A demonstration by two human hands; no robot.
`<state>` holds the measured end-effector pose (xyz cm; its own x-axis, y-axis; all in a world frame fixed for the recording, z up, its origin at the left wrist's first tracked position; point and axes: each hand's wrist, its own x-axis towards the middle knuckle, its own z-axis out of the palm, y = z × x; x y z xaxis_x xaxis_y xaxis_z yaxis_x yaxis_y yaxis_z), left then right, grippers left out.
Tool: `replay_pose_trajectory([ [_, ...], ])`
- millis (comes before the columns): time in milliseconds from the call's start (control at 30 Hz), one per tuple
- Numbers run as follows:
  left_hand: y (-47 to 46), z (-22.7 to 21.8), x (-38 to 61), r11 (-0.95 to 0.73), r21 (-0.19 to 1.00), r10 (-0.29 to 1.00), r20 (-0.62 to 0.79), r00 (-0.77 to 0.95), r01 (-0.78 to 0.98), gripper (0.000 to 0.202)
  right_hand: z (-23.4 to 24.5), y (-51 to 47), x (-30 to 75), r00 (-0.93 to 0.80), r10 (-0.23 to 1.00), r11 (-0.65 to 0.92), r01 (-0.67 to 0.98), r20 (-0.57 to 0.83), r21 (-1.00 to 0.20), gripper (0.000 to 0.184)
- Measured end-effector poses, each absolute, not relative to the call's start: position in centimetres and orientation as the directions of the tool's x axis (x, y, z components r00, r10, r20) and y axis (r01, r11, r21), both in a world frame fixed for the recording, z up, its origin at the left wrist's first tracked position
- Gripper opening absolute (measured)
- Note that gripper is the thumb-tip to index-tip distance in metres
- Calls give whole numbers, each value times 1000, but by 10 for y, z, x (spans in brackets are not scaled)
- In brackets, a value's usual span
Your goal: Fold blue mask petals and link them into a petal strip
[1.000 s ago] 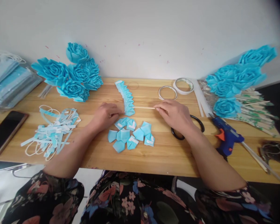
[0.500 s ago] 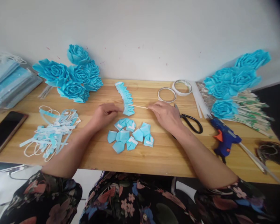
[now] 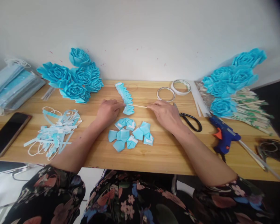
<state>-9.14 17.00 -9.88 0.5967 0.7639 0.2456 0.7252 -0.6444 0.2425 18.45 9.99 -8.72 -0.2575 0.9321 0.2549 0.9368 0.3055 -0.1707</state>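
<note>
A curved strip of folded blue petals (image 3: 124, 95) lies on the wooden table (image 3: 154, 152), running away from me. My left hand (image 3: 108, 111) rests at the strip's near end, fingers curled and pinching the last petal (image 3: 128, 109). My right hand (image 3: 164, 113) pinches a thin wooden stick (image 3: 140, 106) that lies level on the table and points left into that same petal. Just in front of both hands sits a cluster of several loose folded blue petals (image 3: 130, 133), some with white tape tabs.
Black-handled scissors (image 3: 189, 119) lie right of my right hand, two tape rolls (image 3: 166, 94) behind it, a blue glue gun (image 3: 224, 134) and stick bundle (image 3: 252, 107) farther right. Blue paper roses (image 3: 74, 79) stand back left and back right (image 3: 233, 81). Cut mask strips (image 3: 54, 130), a phone (image 3: 8, 133) and stacked masks (image 3: 11, 85) lie left.
My right hand has slid left along the table with the stick, uncovering the scissors, so less stick shows between my hands. The left hand has stayed at the strip's end.
</note>
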Motion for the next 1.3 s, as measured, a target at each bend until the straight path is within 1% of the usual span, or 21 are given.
replay_pose_trajectory([
  [67,170,-99,-91,-651,227,758,249,603,724,40,-86,100,188,-241,935,294,938,261,-186,33],
  [167,171,-100,-91,-650,221,758,256,600,727,40,-85,100,194,-219,929,299,920,298,-254,33],
  [233,171,-101,-91,-648,233,760,261,595,725,40,-86,101,196,-210,918,317,897,336,-306,35],
  [300,172,-102,-92,-648,256,760,269,591,717,41,-88,104,194,-211,909,334,884,358,-326,37],
  [400,172,-102,-93,-644,303,765,272,584,702,40,-92,107,189,-235,909,342,893,344,-293,39],
  [533,172,-101,-94,-582,419,813,281,509,697,42,-93,107,186,-253,921,328,915,297,-236,39],
  [600,172,-101,-94,-550,428,835,297,463,717,44,-93,107,185,-250,922,320,921,295,-220,38],
  [700,172,-102,-92,-553,337,830,301,469,762,44,-92,106,184,-241,926,308,929,292,-208,37],
  [800,173,-103,-89,-567,224,818,268,509,793,42,-92,106,183,-232,936,290,936,266,-201,37],
  [867,173,-103,-87,-568,173,815,250,522,804,41,-93,106,183,-228,939,282,938,256,-200,38],
  [967,171,-99,-84,-550,137,829,214,517,824,43,-93,106,187,-220,939,280,935,263,-218,37],
  [1067,170,-94,-82,-515,129,854,163,494,847,45,-92,108,194,-215,930,299,914,299,-273,37],
  [1133,169,-93,-82,-499,140,865,144,481,855,45,-90,109,198,-211,917,328,882,339,-339,37],
  [1200,169,-94,-83,-487,189,873,148,465,853,45,-89,112,201,-208,905,356,846,370,-397,38],
  [1300,170,-97,-86,-463,360,886,215,411,810,47,-88,115,201,-224,903,375,827,367,-418,41],
])
